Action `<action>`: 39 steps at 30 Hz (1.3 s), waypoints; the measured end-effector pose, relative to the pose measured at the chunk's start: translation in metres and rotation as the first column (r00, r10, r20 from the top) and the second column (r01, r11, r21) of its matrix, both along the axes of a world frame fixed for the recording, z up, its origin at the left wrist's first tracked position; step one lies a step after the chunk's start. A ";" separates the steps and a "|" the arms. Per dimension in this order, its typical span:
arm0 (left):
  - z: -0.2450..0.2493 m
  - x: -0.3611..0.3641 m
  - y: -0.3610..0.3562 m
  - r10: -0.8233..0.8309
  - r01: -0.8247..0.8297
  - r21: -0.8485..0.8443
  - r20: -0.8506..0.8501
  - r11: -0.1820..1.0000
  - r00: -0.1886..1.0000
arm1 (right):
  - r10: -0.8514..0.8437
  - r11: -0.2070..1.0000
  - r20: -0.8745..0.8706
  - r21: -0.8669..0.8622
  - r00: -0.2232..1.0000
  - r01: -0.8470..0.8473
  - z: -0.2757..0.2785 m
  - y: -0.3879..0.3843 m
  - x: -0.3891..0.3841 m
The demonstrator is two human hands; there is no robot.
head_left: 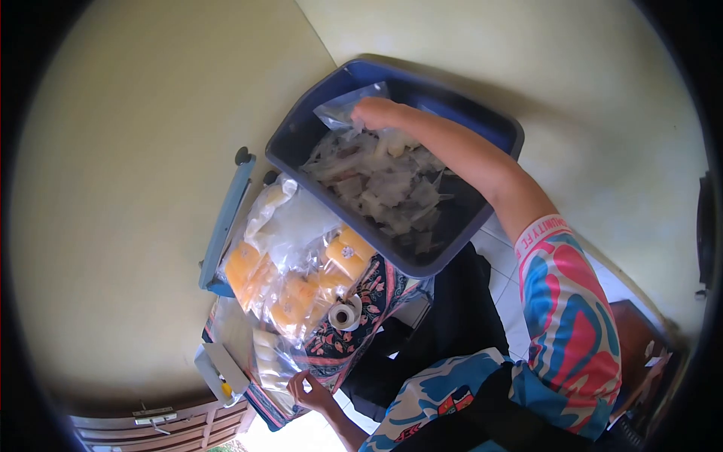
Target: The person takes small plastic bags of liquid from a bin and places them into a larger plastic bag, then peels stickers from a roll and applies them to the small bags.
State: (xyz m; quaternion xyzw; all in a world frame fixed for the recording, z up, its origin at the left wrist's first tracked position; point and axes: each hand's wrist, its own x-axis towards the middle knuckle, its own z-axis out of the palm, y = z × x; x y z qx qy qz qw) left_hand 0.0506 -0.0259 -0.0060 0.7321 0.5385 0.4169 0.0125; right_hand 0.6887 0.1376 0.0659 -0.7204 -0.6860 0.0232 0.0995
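Observation:
My right hand [374,113] reaches into a dark blue plastic tub [282,147]. Its fingers are closed on a clear plastic bag [331,114] above a heap of thin, whitish translucent pieces [376,181]. Down at the bottom, my left hand [310,392] has thumb and finger curled together at the edge of another clear bag [273,363], which holds several white pieces in a row. Between the hands lie clear packs of orange-yellow contents [294,297], with a roll of white tape or labels [343,315] beside them.
A long blue device, seemingly a bag sealer [226,218], stands against the wall on the left. Patterned cloth [365,301] covers the surface under the packs. A white box [220,371] sits at the lower left, and brown furniture [640,361] at the right.

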 end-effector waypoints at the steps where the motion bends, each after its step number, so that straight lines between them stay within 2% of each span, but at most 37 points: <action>1: 0.001 0.004 0.001 -0.013 0.013 0.005 -0.011 1.000 1.000 | -0.015 0.998 0.051 -0.062 0.999 0.019 0.004 -0.002 -0.003; 4: 0.006 0.014 0.002 -0.045 0.045 0.015 -0.040 0.999 0.998 | -0.058 0.996 0.147 -0.054 0.987 0.067 0.005 -0.010 -0.039; 6: 0.010 0.021 0.002 -0.050 0.050 0.013 -0.039 0.999 0.998 | 0.039 0.997 0.190 -0.074 0.981 -0.026 -0.009 0.006 -0.064; 8: 0.014 0.028 0.000 -0.054 0.054 0.007 -0.040 0.999 0.998 | 0.201 0.952 0.089 -0.251 0.975 -0.174 -0.019 0.017 -0.089; 11: 0.017 0.035 -0.001 -0.060 0.061 0.027 -0.049 0.998 0.997 | 0.343 0.820 0.119 -0.521 0.932 -0.236 0.000 0.016 -0.121; 14: 0.014 0.029 -0.004 -0.041 0.043 0.043 -0.045 0.998 0.998 | 0.316 0.788 0.055 -0.571 0.947 -0.230 -0.048 0.083 -0.104; 16: 0.013 0.024 -0.006 -0.017 0.018 0.030 -0.040 0.999 0.999 | -0.031 0.872 -0.119 -0.489 0.992 -0.031 -0.027 0.072 -0.096; 17: 0.011 0.021 -0.007 -0.005 0.006 0.017 -0.032 1.000 0.999 | -0.203 0.882 -0.209 -0.463 0.957 0.086 -0.018 0.062 -0.087; 20: 0.004 0.011 -0.006 -0.020 0.020 0.028 -0.022 0.999 1.000 | 0.060 0.986 -0.010 -0.158 0.998 -0.061 -0.020 0.041 -0.053; 23: 0.000 0.012 -0.004 0.000 0.000 -0.005 -0.038 1.000 0.999 | 0.138 0.985 -0.057 -0.093 0.989 -0.143 -0.008 0.035 -0.047; 24: 0.002 0.016 -0.005 -0.009 0.009 -0.004 -0.035 1.000 0.999 | 0.196 0.978 -0.193 -0.030 0.961 -0.205 -0.003 0.028 -0.051; 25: 0.005 0.022 -0.004 -0.019 0.019 -0.001 -0.028 1.000 0.999 | 0.256 0.966 -0.318 0.043 0.913 -0.256 0.003 0.022 -0.056; 28: 0.008 0.036 -0.003 -0.055 0.054 -0.021 -0.021 0.998 0.998 | 0.524 0.819 -0.264 0.416 0.810 -0.394 0.011 0.025 -0.058; 31: 0.007 0.040 -0.003 -0.089 0.089 -0.027 0.004 0.996 0.996 | 0.399 0.917 -0.249 0.097 0.882 -0.388 0.039 0.020 -0.028; 33: 0.005 0.038 -0.004 -0.084 0.084 -0.013 -0.005 0.996 0.996 | 0.317 0.943 -0.145 -0.057 0.937 -0.327 0.057 0.001 -0.011; 35: 0.004 0.036 -0.006 -0.080 0.080 -0.006 -0.004 0.997 0.997 | 0.085 0.984 0.021 -0.160 0.996 -0.081 0.069 -0.024 -0.010; 37: 0.004 0.033 -0.008 -0.075 0.075 -0.001 0.005 0.997 0.997 | 0.015 0.985 -0.194 -0.166 0.981 -0.048 0.057 -0.035 0.002; 39: 0.001 0.029 -0.008 -0.071 0.071 -0.009 0.004 0.997 0.997 | -0.046 0.982 -0.407 -0.184 0.912 -0.032 0.040 -0.035 0.008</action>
